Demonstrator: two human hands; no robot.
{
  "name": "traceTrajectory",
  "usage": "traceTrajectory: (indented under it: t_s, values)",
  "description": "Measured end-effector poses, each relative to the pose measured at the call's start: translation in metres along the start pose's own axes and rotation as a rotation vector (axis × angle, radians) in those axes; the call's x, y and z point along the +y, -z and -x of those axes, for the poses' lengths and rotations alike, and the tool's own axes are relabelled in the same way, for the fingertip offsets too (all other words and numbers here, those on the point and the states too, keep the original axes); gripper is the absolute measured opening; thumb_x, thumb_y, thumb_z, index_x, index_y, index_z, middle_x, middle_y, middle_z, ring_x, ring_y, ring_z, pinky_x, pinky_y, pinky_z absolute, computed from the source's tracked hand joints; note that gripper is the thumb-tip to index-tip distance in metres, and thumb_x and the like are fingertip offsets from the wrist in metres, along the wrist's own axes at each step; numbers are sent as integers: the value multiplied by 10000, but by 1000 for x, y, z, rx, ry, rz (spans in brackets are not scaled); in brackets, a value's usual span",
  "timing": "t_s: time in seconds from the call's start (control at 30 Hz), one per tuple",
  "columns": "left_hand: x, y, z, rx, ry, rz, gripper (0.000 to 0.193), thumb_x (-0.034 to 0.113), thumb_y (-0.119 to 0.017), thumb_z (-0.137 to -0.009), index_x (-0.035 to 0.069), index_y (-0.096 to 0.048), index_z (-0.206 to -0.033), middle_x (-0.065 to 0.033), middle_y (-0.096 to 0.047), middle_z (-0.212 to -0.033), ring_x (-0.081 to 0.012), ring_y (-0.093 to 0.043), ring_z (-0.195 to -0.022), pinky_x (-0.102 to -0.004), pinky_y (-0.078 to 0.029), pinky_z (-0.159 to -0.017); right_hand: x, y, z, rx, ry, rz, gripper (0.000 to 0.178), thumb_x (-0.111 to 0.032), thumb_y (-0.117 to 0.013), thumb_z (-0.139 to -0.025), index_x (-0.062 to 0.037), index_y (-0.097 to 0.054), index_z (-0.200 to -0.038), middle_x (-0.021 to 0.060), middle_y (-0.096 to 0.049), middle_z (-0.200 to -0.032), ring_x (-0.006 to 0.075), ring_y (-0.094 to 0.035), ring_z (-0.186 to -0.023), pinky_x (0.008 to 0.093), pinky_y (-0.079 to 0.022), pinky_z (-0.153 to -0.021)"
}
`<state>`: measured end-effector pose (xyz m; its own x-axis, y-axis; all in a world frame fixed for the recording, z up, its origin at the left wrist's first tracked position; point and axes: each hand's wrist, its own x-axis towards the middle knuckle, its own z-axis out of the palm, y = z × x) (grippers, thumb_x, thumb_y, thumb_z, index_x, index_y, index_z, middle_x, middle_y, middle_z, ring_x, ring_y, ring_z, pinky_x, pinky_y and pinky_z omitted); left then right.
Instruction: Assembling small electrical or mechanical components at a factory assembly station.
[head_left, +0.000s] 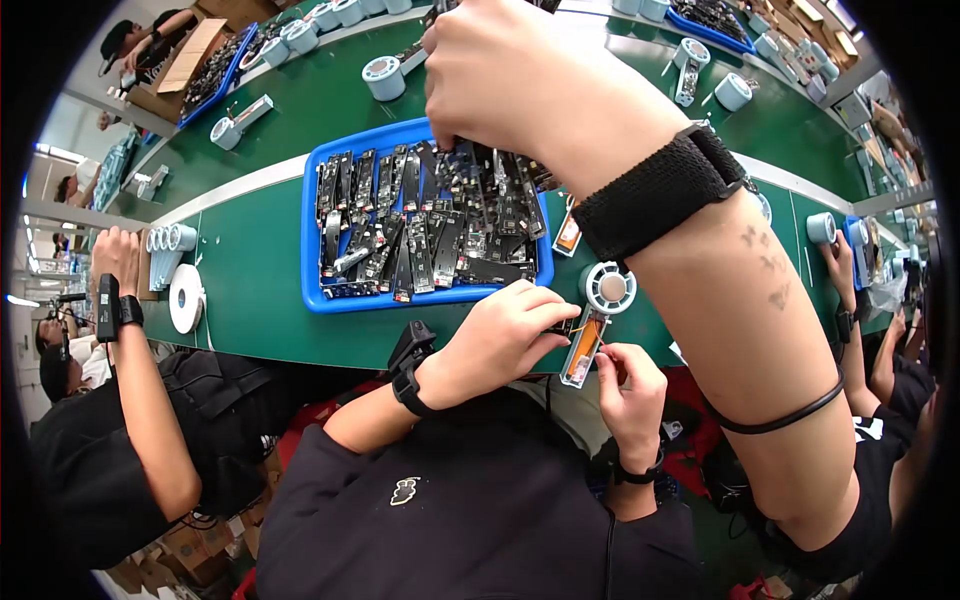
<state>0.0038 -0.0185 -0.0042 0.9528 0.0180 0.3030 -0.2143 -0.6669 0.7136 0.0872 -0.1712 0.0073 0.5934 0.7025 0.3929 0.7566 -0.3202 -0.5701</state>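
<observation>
A light-blue handheld fan [610,288] lies at the table's near edge, its round head away from me and its handle open toward me. An orange battery-like block [582,350] shows inside the handle. My left hand [505,335] is closed at the handle's left side, thumb and forefinger pinched near thin wires and a small dark part that I cannot make out clearly. My right hand [632,385] is closed at the handle's right side, fingertips pinched by a thin wire; what they hold is mostly hidden.
A blue tray [312,250] of black circuit boards lies ahead. A co-worker's arm [700,220] crosses from the right, its hand over the tray. Left of it are a white tape roll [186,298] and another person's hand [117,255]. More fans [383,78] stand beyond.
</observation>
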Motion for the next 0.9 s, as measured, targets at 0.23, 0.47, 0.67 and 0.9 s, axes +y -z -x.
traceTrajectory:
  t_s: [0.23,0.47,0.67,0.9]
  values:
    - [-3,9,2,-20,41,27,393,98,-823,-809,49,-696,-1178,-119,-698,-1106,-320,-664,-980,-407,-549,-852,29,-3,46,208,13,-93,210,76,-765,-832,35,-742,-1036,166,-734,-935,285,-728,-770,347,-578,-678]
    - [-1,-3,3,72,-39,34,378,117,-819,-820,50,-703,-1173,-119,-717,-1083,-334,-685,-978,-417,-565,-860,34,-23,35,366,139,-219,247,98,-715,-792,33,-748,-1028,189,-747,-918,352,-739,-750,394,-596,-673]
    - [4,-8,2,97,-29,-16,344,141,-801,-858,56,-715,-1180,-109,-713,-1091,-305,-687,-988,-392,-575,-842,31,-18,34,351,-14,-224,165,79,-701,-830,12,-718,-980,184,-727,-851,346,-715,-701,383,-564,-597]
    - [13,-12,-2,95,-75,-29,351,117,-793,-855,54,-716,-1191,-101,-706,-1105,-300,-685,-989,-389,-576,-850,35,-5,38,273,-63,-275,125,54,-705,-862,-1,-717,-973,170,-713,-833,323,-696,-679,381,-540,-580]
